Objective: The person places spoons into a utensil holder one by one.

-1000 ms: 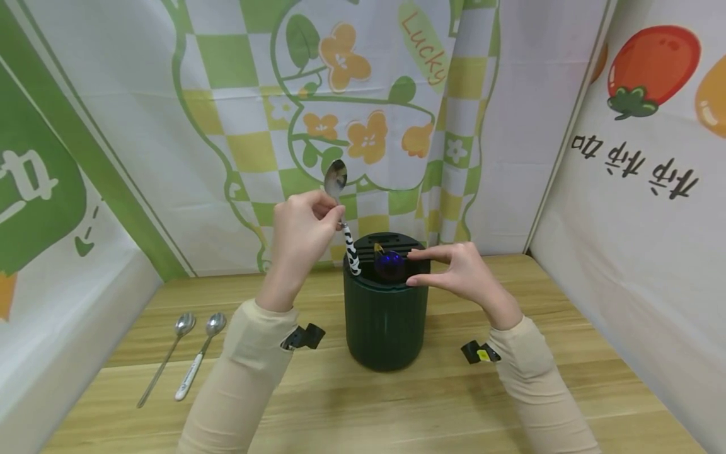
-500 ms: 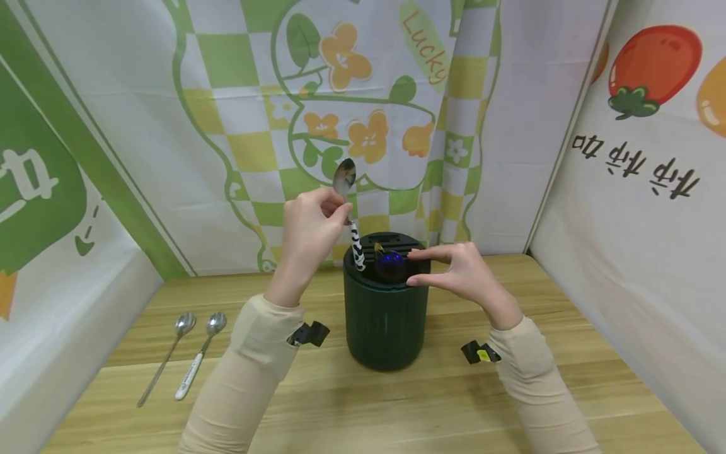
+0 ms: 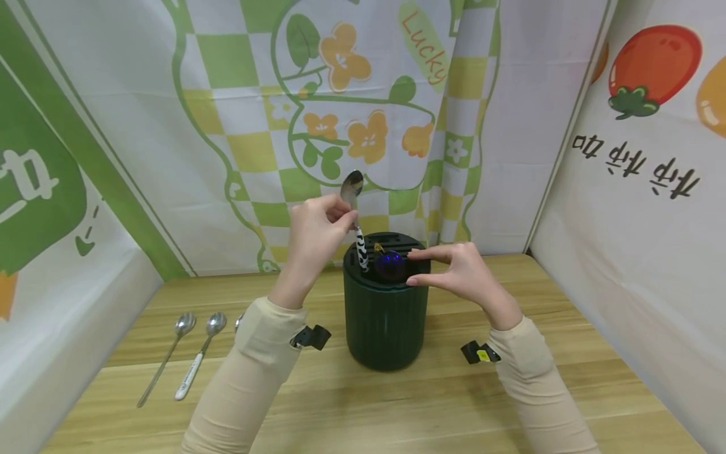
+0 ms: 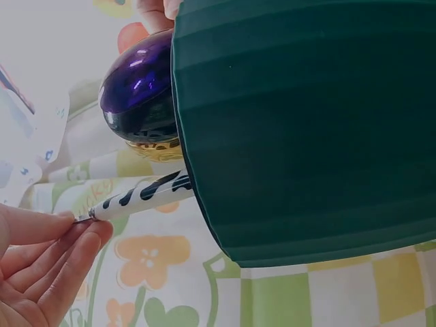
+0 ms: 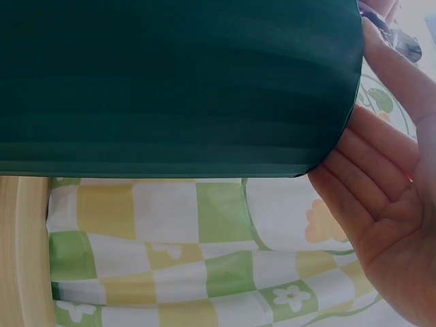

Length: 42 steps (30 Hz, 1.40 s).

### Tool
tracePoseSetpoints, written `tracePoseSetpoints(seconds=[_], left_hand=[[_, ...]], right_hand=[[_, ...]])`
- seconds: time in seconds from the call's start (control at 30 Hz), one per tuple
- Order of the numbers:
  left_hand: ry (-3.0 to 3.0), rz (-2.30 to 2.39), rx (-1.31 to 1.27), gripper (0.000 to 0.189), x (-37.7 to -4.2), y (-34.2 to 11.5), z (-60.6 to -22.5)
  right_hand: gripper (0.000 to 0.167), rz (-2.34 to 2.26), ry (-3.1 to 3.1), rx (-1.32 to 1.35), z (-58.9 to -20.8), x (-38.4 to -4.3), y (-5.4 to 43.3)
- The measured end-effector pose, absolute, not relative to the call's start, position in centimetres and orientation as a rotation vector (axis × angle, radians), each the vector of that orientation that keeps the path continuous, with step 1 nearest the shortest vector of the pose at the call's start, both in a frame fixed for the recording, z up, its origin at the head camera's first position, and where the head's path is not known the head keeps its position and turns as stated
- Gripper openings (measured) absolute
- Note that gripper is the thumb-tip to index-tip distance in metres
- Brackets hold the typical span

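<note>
My left hand (image 3: 320,233) pinches a metal spoon (image 3: 353,184) by its neck, bowl up. Its black-and-white patterned handle (image 4: 139,196) points down to the top opening of a dark green utensil holder (image 3: 386,328); how deep the tip sits is hidden in the left wrist view. Inside the holder, a glossy purple rounded piece (image 4: 139,78) with gold beneath stands above the rim; it looks like spoon bowls. My right hand (image 3: 454,271) touches the holder's right rim, with fingers and thumb nearly straight and apart. In the right wrist view its fingers (image 5: 364,160) run behind the holder.
A plain metal spoon (image 3: 170,359) and a white-handled spoon (image 3: 198,356) lie on the wooden table (image 3: 351,416) at left. Part of another spoon bowl (image 3: 239,322) shows beside my left sleeve. A patterned curtain (image 3: 238,120) hangs behind the holder.
My left hand has moved right and slightly down with the spoon, bringing its handle end further over the holder's opening. My right hand and the holder have stayed put.
</note>
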<state>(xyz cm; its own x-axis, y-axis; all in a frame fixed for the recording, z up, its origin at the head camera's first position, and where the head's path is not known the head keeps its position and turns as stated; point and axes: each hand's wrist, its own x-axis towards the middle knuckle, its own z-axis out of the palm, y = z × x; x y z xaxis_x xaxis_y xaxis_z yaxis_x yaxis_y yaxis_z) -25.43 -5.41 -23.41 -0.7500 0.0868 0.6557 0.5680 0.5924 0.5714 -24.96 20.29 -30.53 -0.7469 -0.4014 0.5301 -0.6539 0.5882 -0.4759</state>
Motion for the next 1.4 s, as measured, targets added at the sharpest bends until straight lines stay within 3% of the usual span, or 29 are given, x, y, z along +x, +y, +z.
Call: tracePoseSetpoints(seconds=[1.4], left_hand=[[-2.345, -1.100, -0.649, 0.008, -25.9, -6.1, -25.2]], right_hand=[[0.043, 0.951, -2.450, 0.848, -30.6, -24.9, 20.2]])
